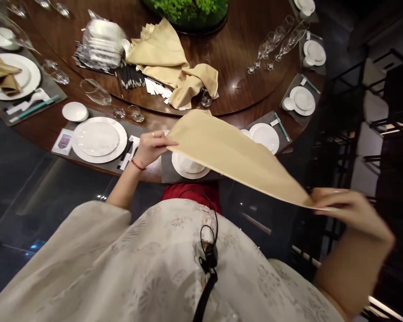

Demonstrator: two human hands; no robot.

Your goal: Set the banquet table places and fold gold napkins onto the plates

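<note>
A beige cloth napkin (235, 154) is stretched flat between my two hands above the table's near edge. My left hand (152, 147) pinches its far left corner, just over a white plate (190, 166) on a grey placemat (166, 172). My right hand (347, 208) pinches the opposite corner, out past the table's edge at the right. The napkin hides most of the plate beneath it.
More place settings ring the round wooden table: a white plate (99, 139), a small saucer (74, 111), another plate (265, 136). On the inner turntable (242, 49) lie loose beige napkins (169, 62), stacked wrapped plates (104, 42) and wine glasses (275, 44). Dark chairs (389, 112) stand at right.
</note>
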